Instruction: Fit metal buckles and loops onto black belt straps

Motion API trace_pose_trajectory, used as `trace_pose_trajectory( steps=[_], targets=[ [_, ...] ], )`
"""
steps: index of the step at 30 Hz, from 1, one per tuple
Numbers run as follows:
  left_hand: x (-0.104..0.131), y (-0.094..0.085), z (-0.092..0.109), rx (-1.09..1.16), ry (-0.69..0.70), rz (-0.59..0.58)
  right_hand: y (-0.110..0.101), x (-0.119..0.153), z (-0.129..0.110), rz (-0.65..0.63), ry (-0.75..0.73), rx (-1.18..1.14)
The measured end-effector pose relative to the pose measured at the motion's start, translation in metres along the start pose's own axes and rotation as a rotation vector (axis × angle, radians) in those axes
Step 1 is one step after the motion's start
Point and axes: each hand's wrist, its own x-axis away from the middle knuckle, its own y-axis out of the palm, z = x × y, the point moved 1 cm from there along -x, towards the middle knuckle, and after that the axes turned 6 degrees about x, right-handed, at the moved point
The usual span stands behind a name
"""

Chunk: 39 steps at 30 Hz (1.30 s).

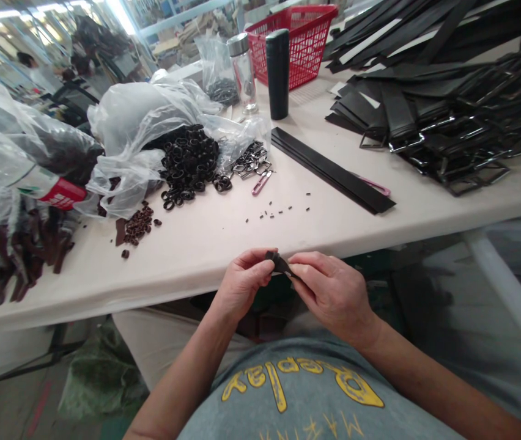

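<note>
A dark strip (280,263) is held between my two hands, just in front of the table's near edge. My left hand (247,280) pinches its left end between thumb and fingers. On the strip's right part, the fingers of my right hand (334,292) are closed. How the strip is folded is too small to tell. Several tiny metal pieces (280,212) lie scattered on the table (214,244) beyond my hands. Farther back are a pink-handled tool (261,183), a heap of metal buckles (251,160) and a pile of black loops (189,162).
Black straps (329,168) lie right of centre, near a black bottle (277,73), a glass bottle (244,73) and a red basket (309,46). Buckled straps (453,122) are piled right. Brown loops (139,225) and plastic bags (145,110) are left. A person (35,70) is far back.
</note>
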Motion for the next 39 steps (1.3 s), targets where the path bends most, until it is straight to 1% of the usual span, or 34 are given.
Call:
trace_pose_trajectory(
  steps=[2,4,7,9,11,13,15,16,17,21,22,24,26,28,30,31,32,34,36,37,38,39],
  targets=[
    [0.003,0.001,-0.002,-0.091,0.002,-0.079,0.001,0.000,-0.002,0.001,0.013,-0.012],
    [0.005,0.001,-0.005,-0.161,0.030,-0.110,0.004,-0.001,-0.003,-0.002,0.041,-0.036],
    [0.006,-0.002,-0.006,-0.213,0.071,-0.076,0.007,0.001,-0.004,-0.025,0.093,-0.109],
    [0.006,-0.006,-0.004,-0.233,0.072,-0.045,0.009,0.006,-0.001,-0.073,0.139,-0.160],
    [0.005,-0.011,0.001,-0.238,0.076,-0.006,0.007,0.013,0.006,-0.177,0.220,-0.210],
    [0.005,-0.016,0.006,-0.240,0.080,0.023,0.004,0.020,0.014,-0.350,0.323,-0.309],
    [0.005,-0.019,0.009,-0.242,0.069,0.023,0.000,0.026,0.020,-0.508,0.407,-0.430],
    [0.005,-0.019,0.008,-0.241,0.056,0.018,-0.002,0.027,0.022,-0.555,0.435,-0.480],
    [0.005,-0.019,0.006,-0.239,0.041,0.011,-0.004,0.028,0.023,-0.573,0.458,-0.511],
    [0.008,-0.011,-0.012,-0.231,-0.016,-0.051,-0.005,0.022,0.018,-0.554,0.500,-0.522],
    [0.009,-0.009,-0.016,-0.234,-0.023,-0.071,-0.004,0.020,0.017,-0.552,0.504,-0.521],
    [0.011,-0.008,-0.021,-0.254,-0.007,-0.072,-0.004,0.017,0.018,-0.557,0.520,-0.532],
    [0.011,-0.010,-0.018,-0.269,0.040,-0.026,-0.005,0.016,0.022,-0.575,0.545,-0.549],
    [0.010,-0.014,-0.011,-0.262,0.087,0.022,-0.006,0.017,0.027,-0.603,0.565,-0.567],
    [0.009,-0.017,-0.002,-0.250,0.124,0.038,-0.006,0.019,0.030,-0.620,0.565,-0.573],
    [0.008,-0.018,0.002,-0.250,0.138,0.038,-0.006,0.020,0.030,-0.597,0.559,-0.557],
    [0.007,-0.018,0.004,-0.255,0.147,0.034,-0.006,0.020,0.031,-0.541,0.547,-0.524],
    [0.007,-0.015,0.005,-0.265,0.147,0.030,-0.008,0.016,0.031,-0.347,0.513,-0.427],
    [0.010,-0.005,-0.002,-0.276,0.090,-0.014,-0.011,0.007,0.029,-0.170,0.455,-0.377],
    [0.012,0.003,-0.008,-0.278,0.046,-0.066,-0.013,-0.001,0.028,-0.138,0.411,-0.395],
    [0.013,0.012,-0.016,-0.279,0.004,-0.122,-0.014,-0.011,0.026,-0.151,0.358,-0.439],
    [0.013,0.022,-0.024,-0.270,-0.020,-0.171,-0.014,-0.023,0.022,-0.196,0.290,-0.498]
  ],
)
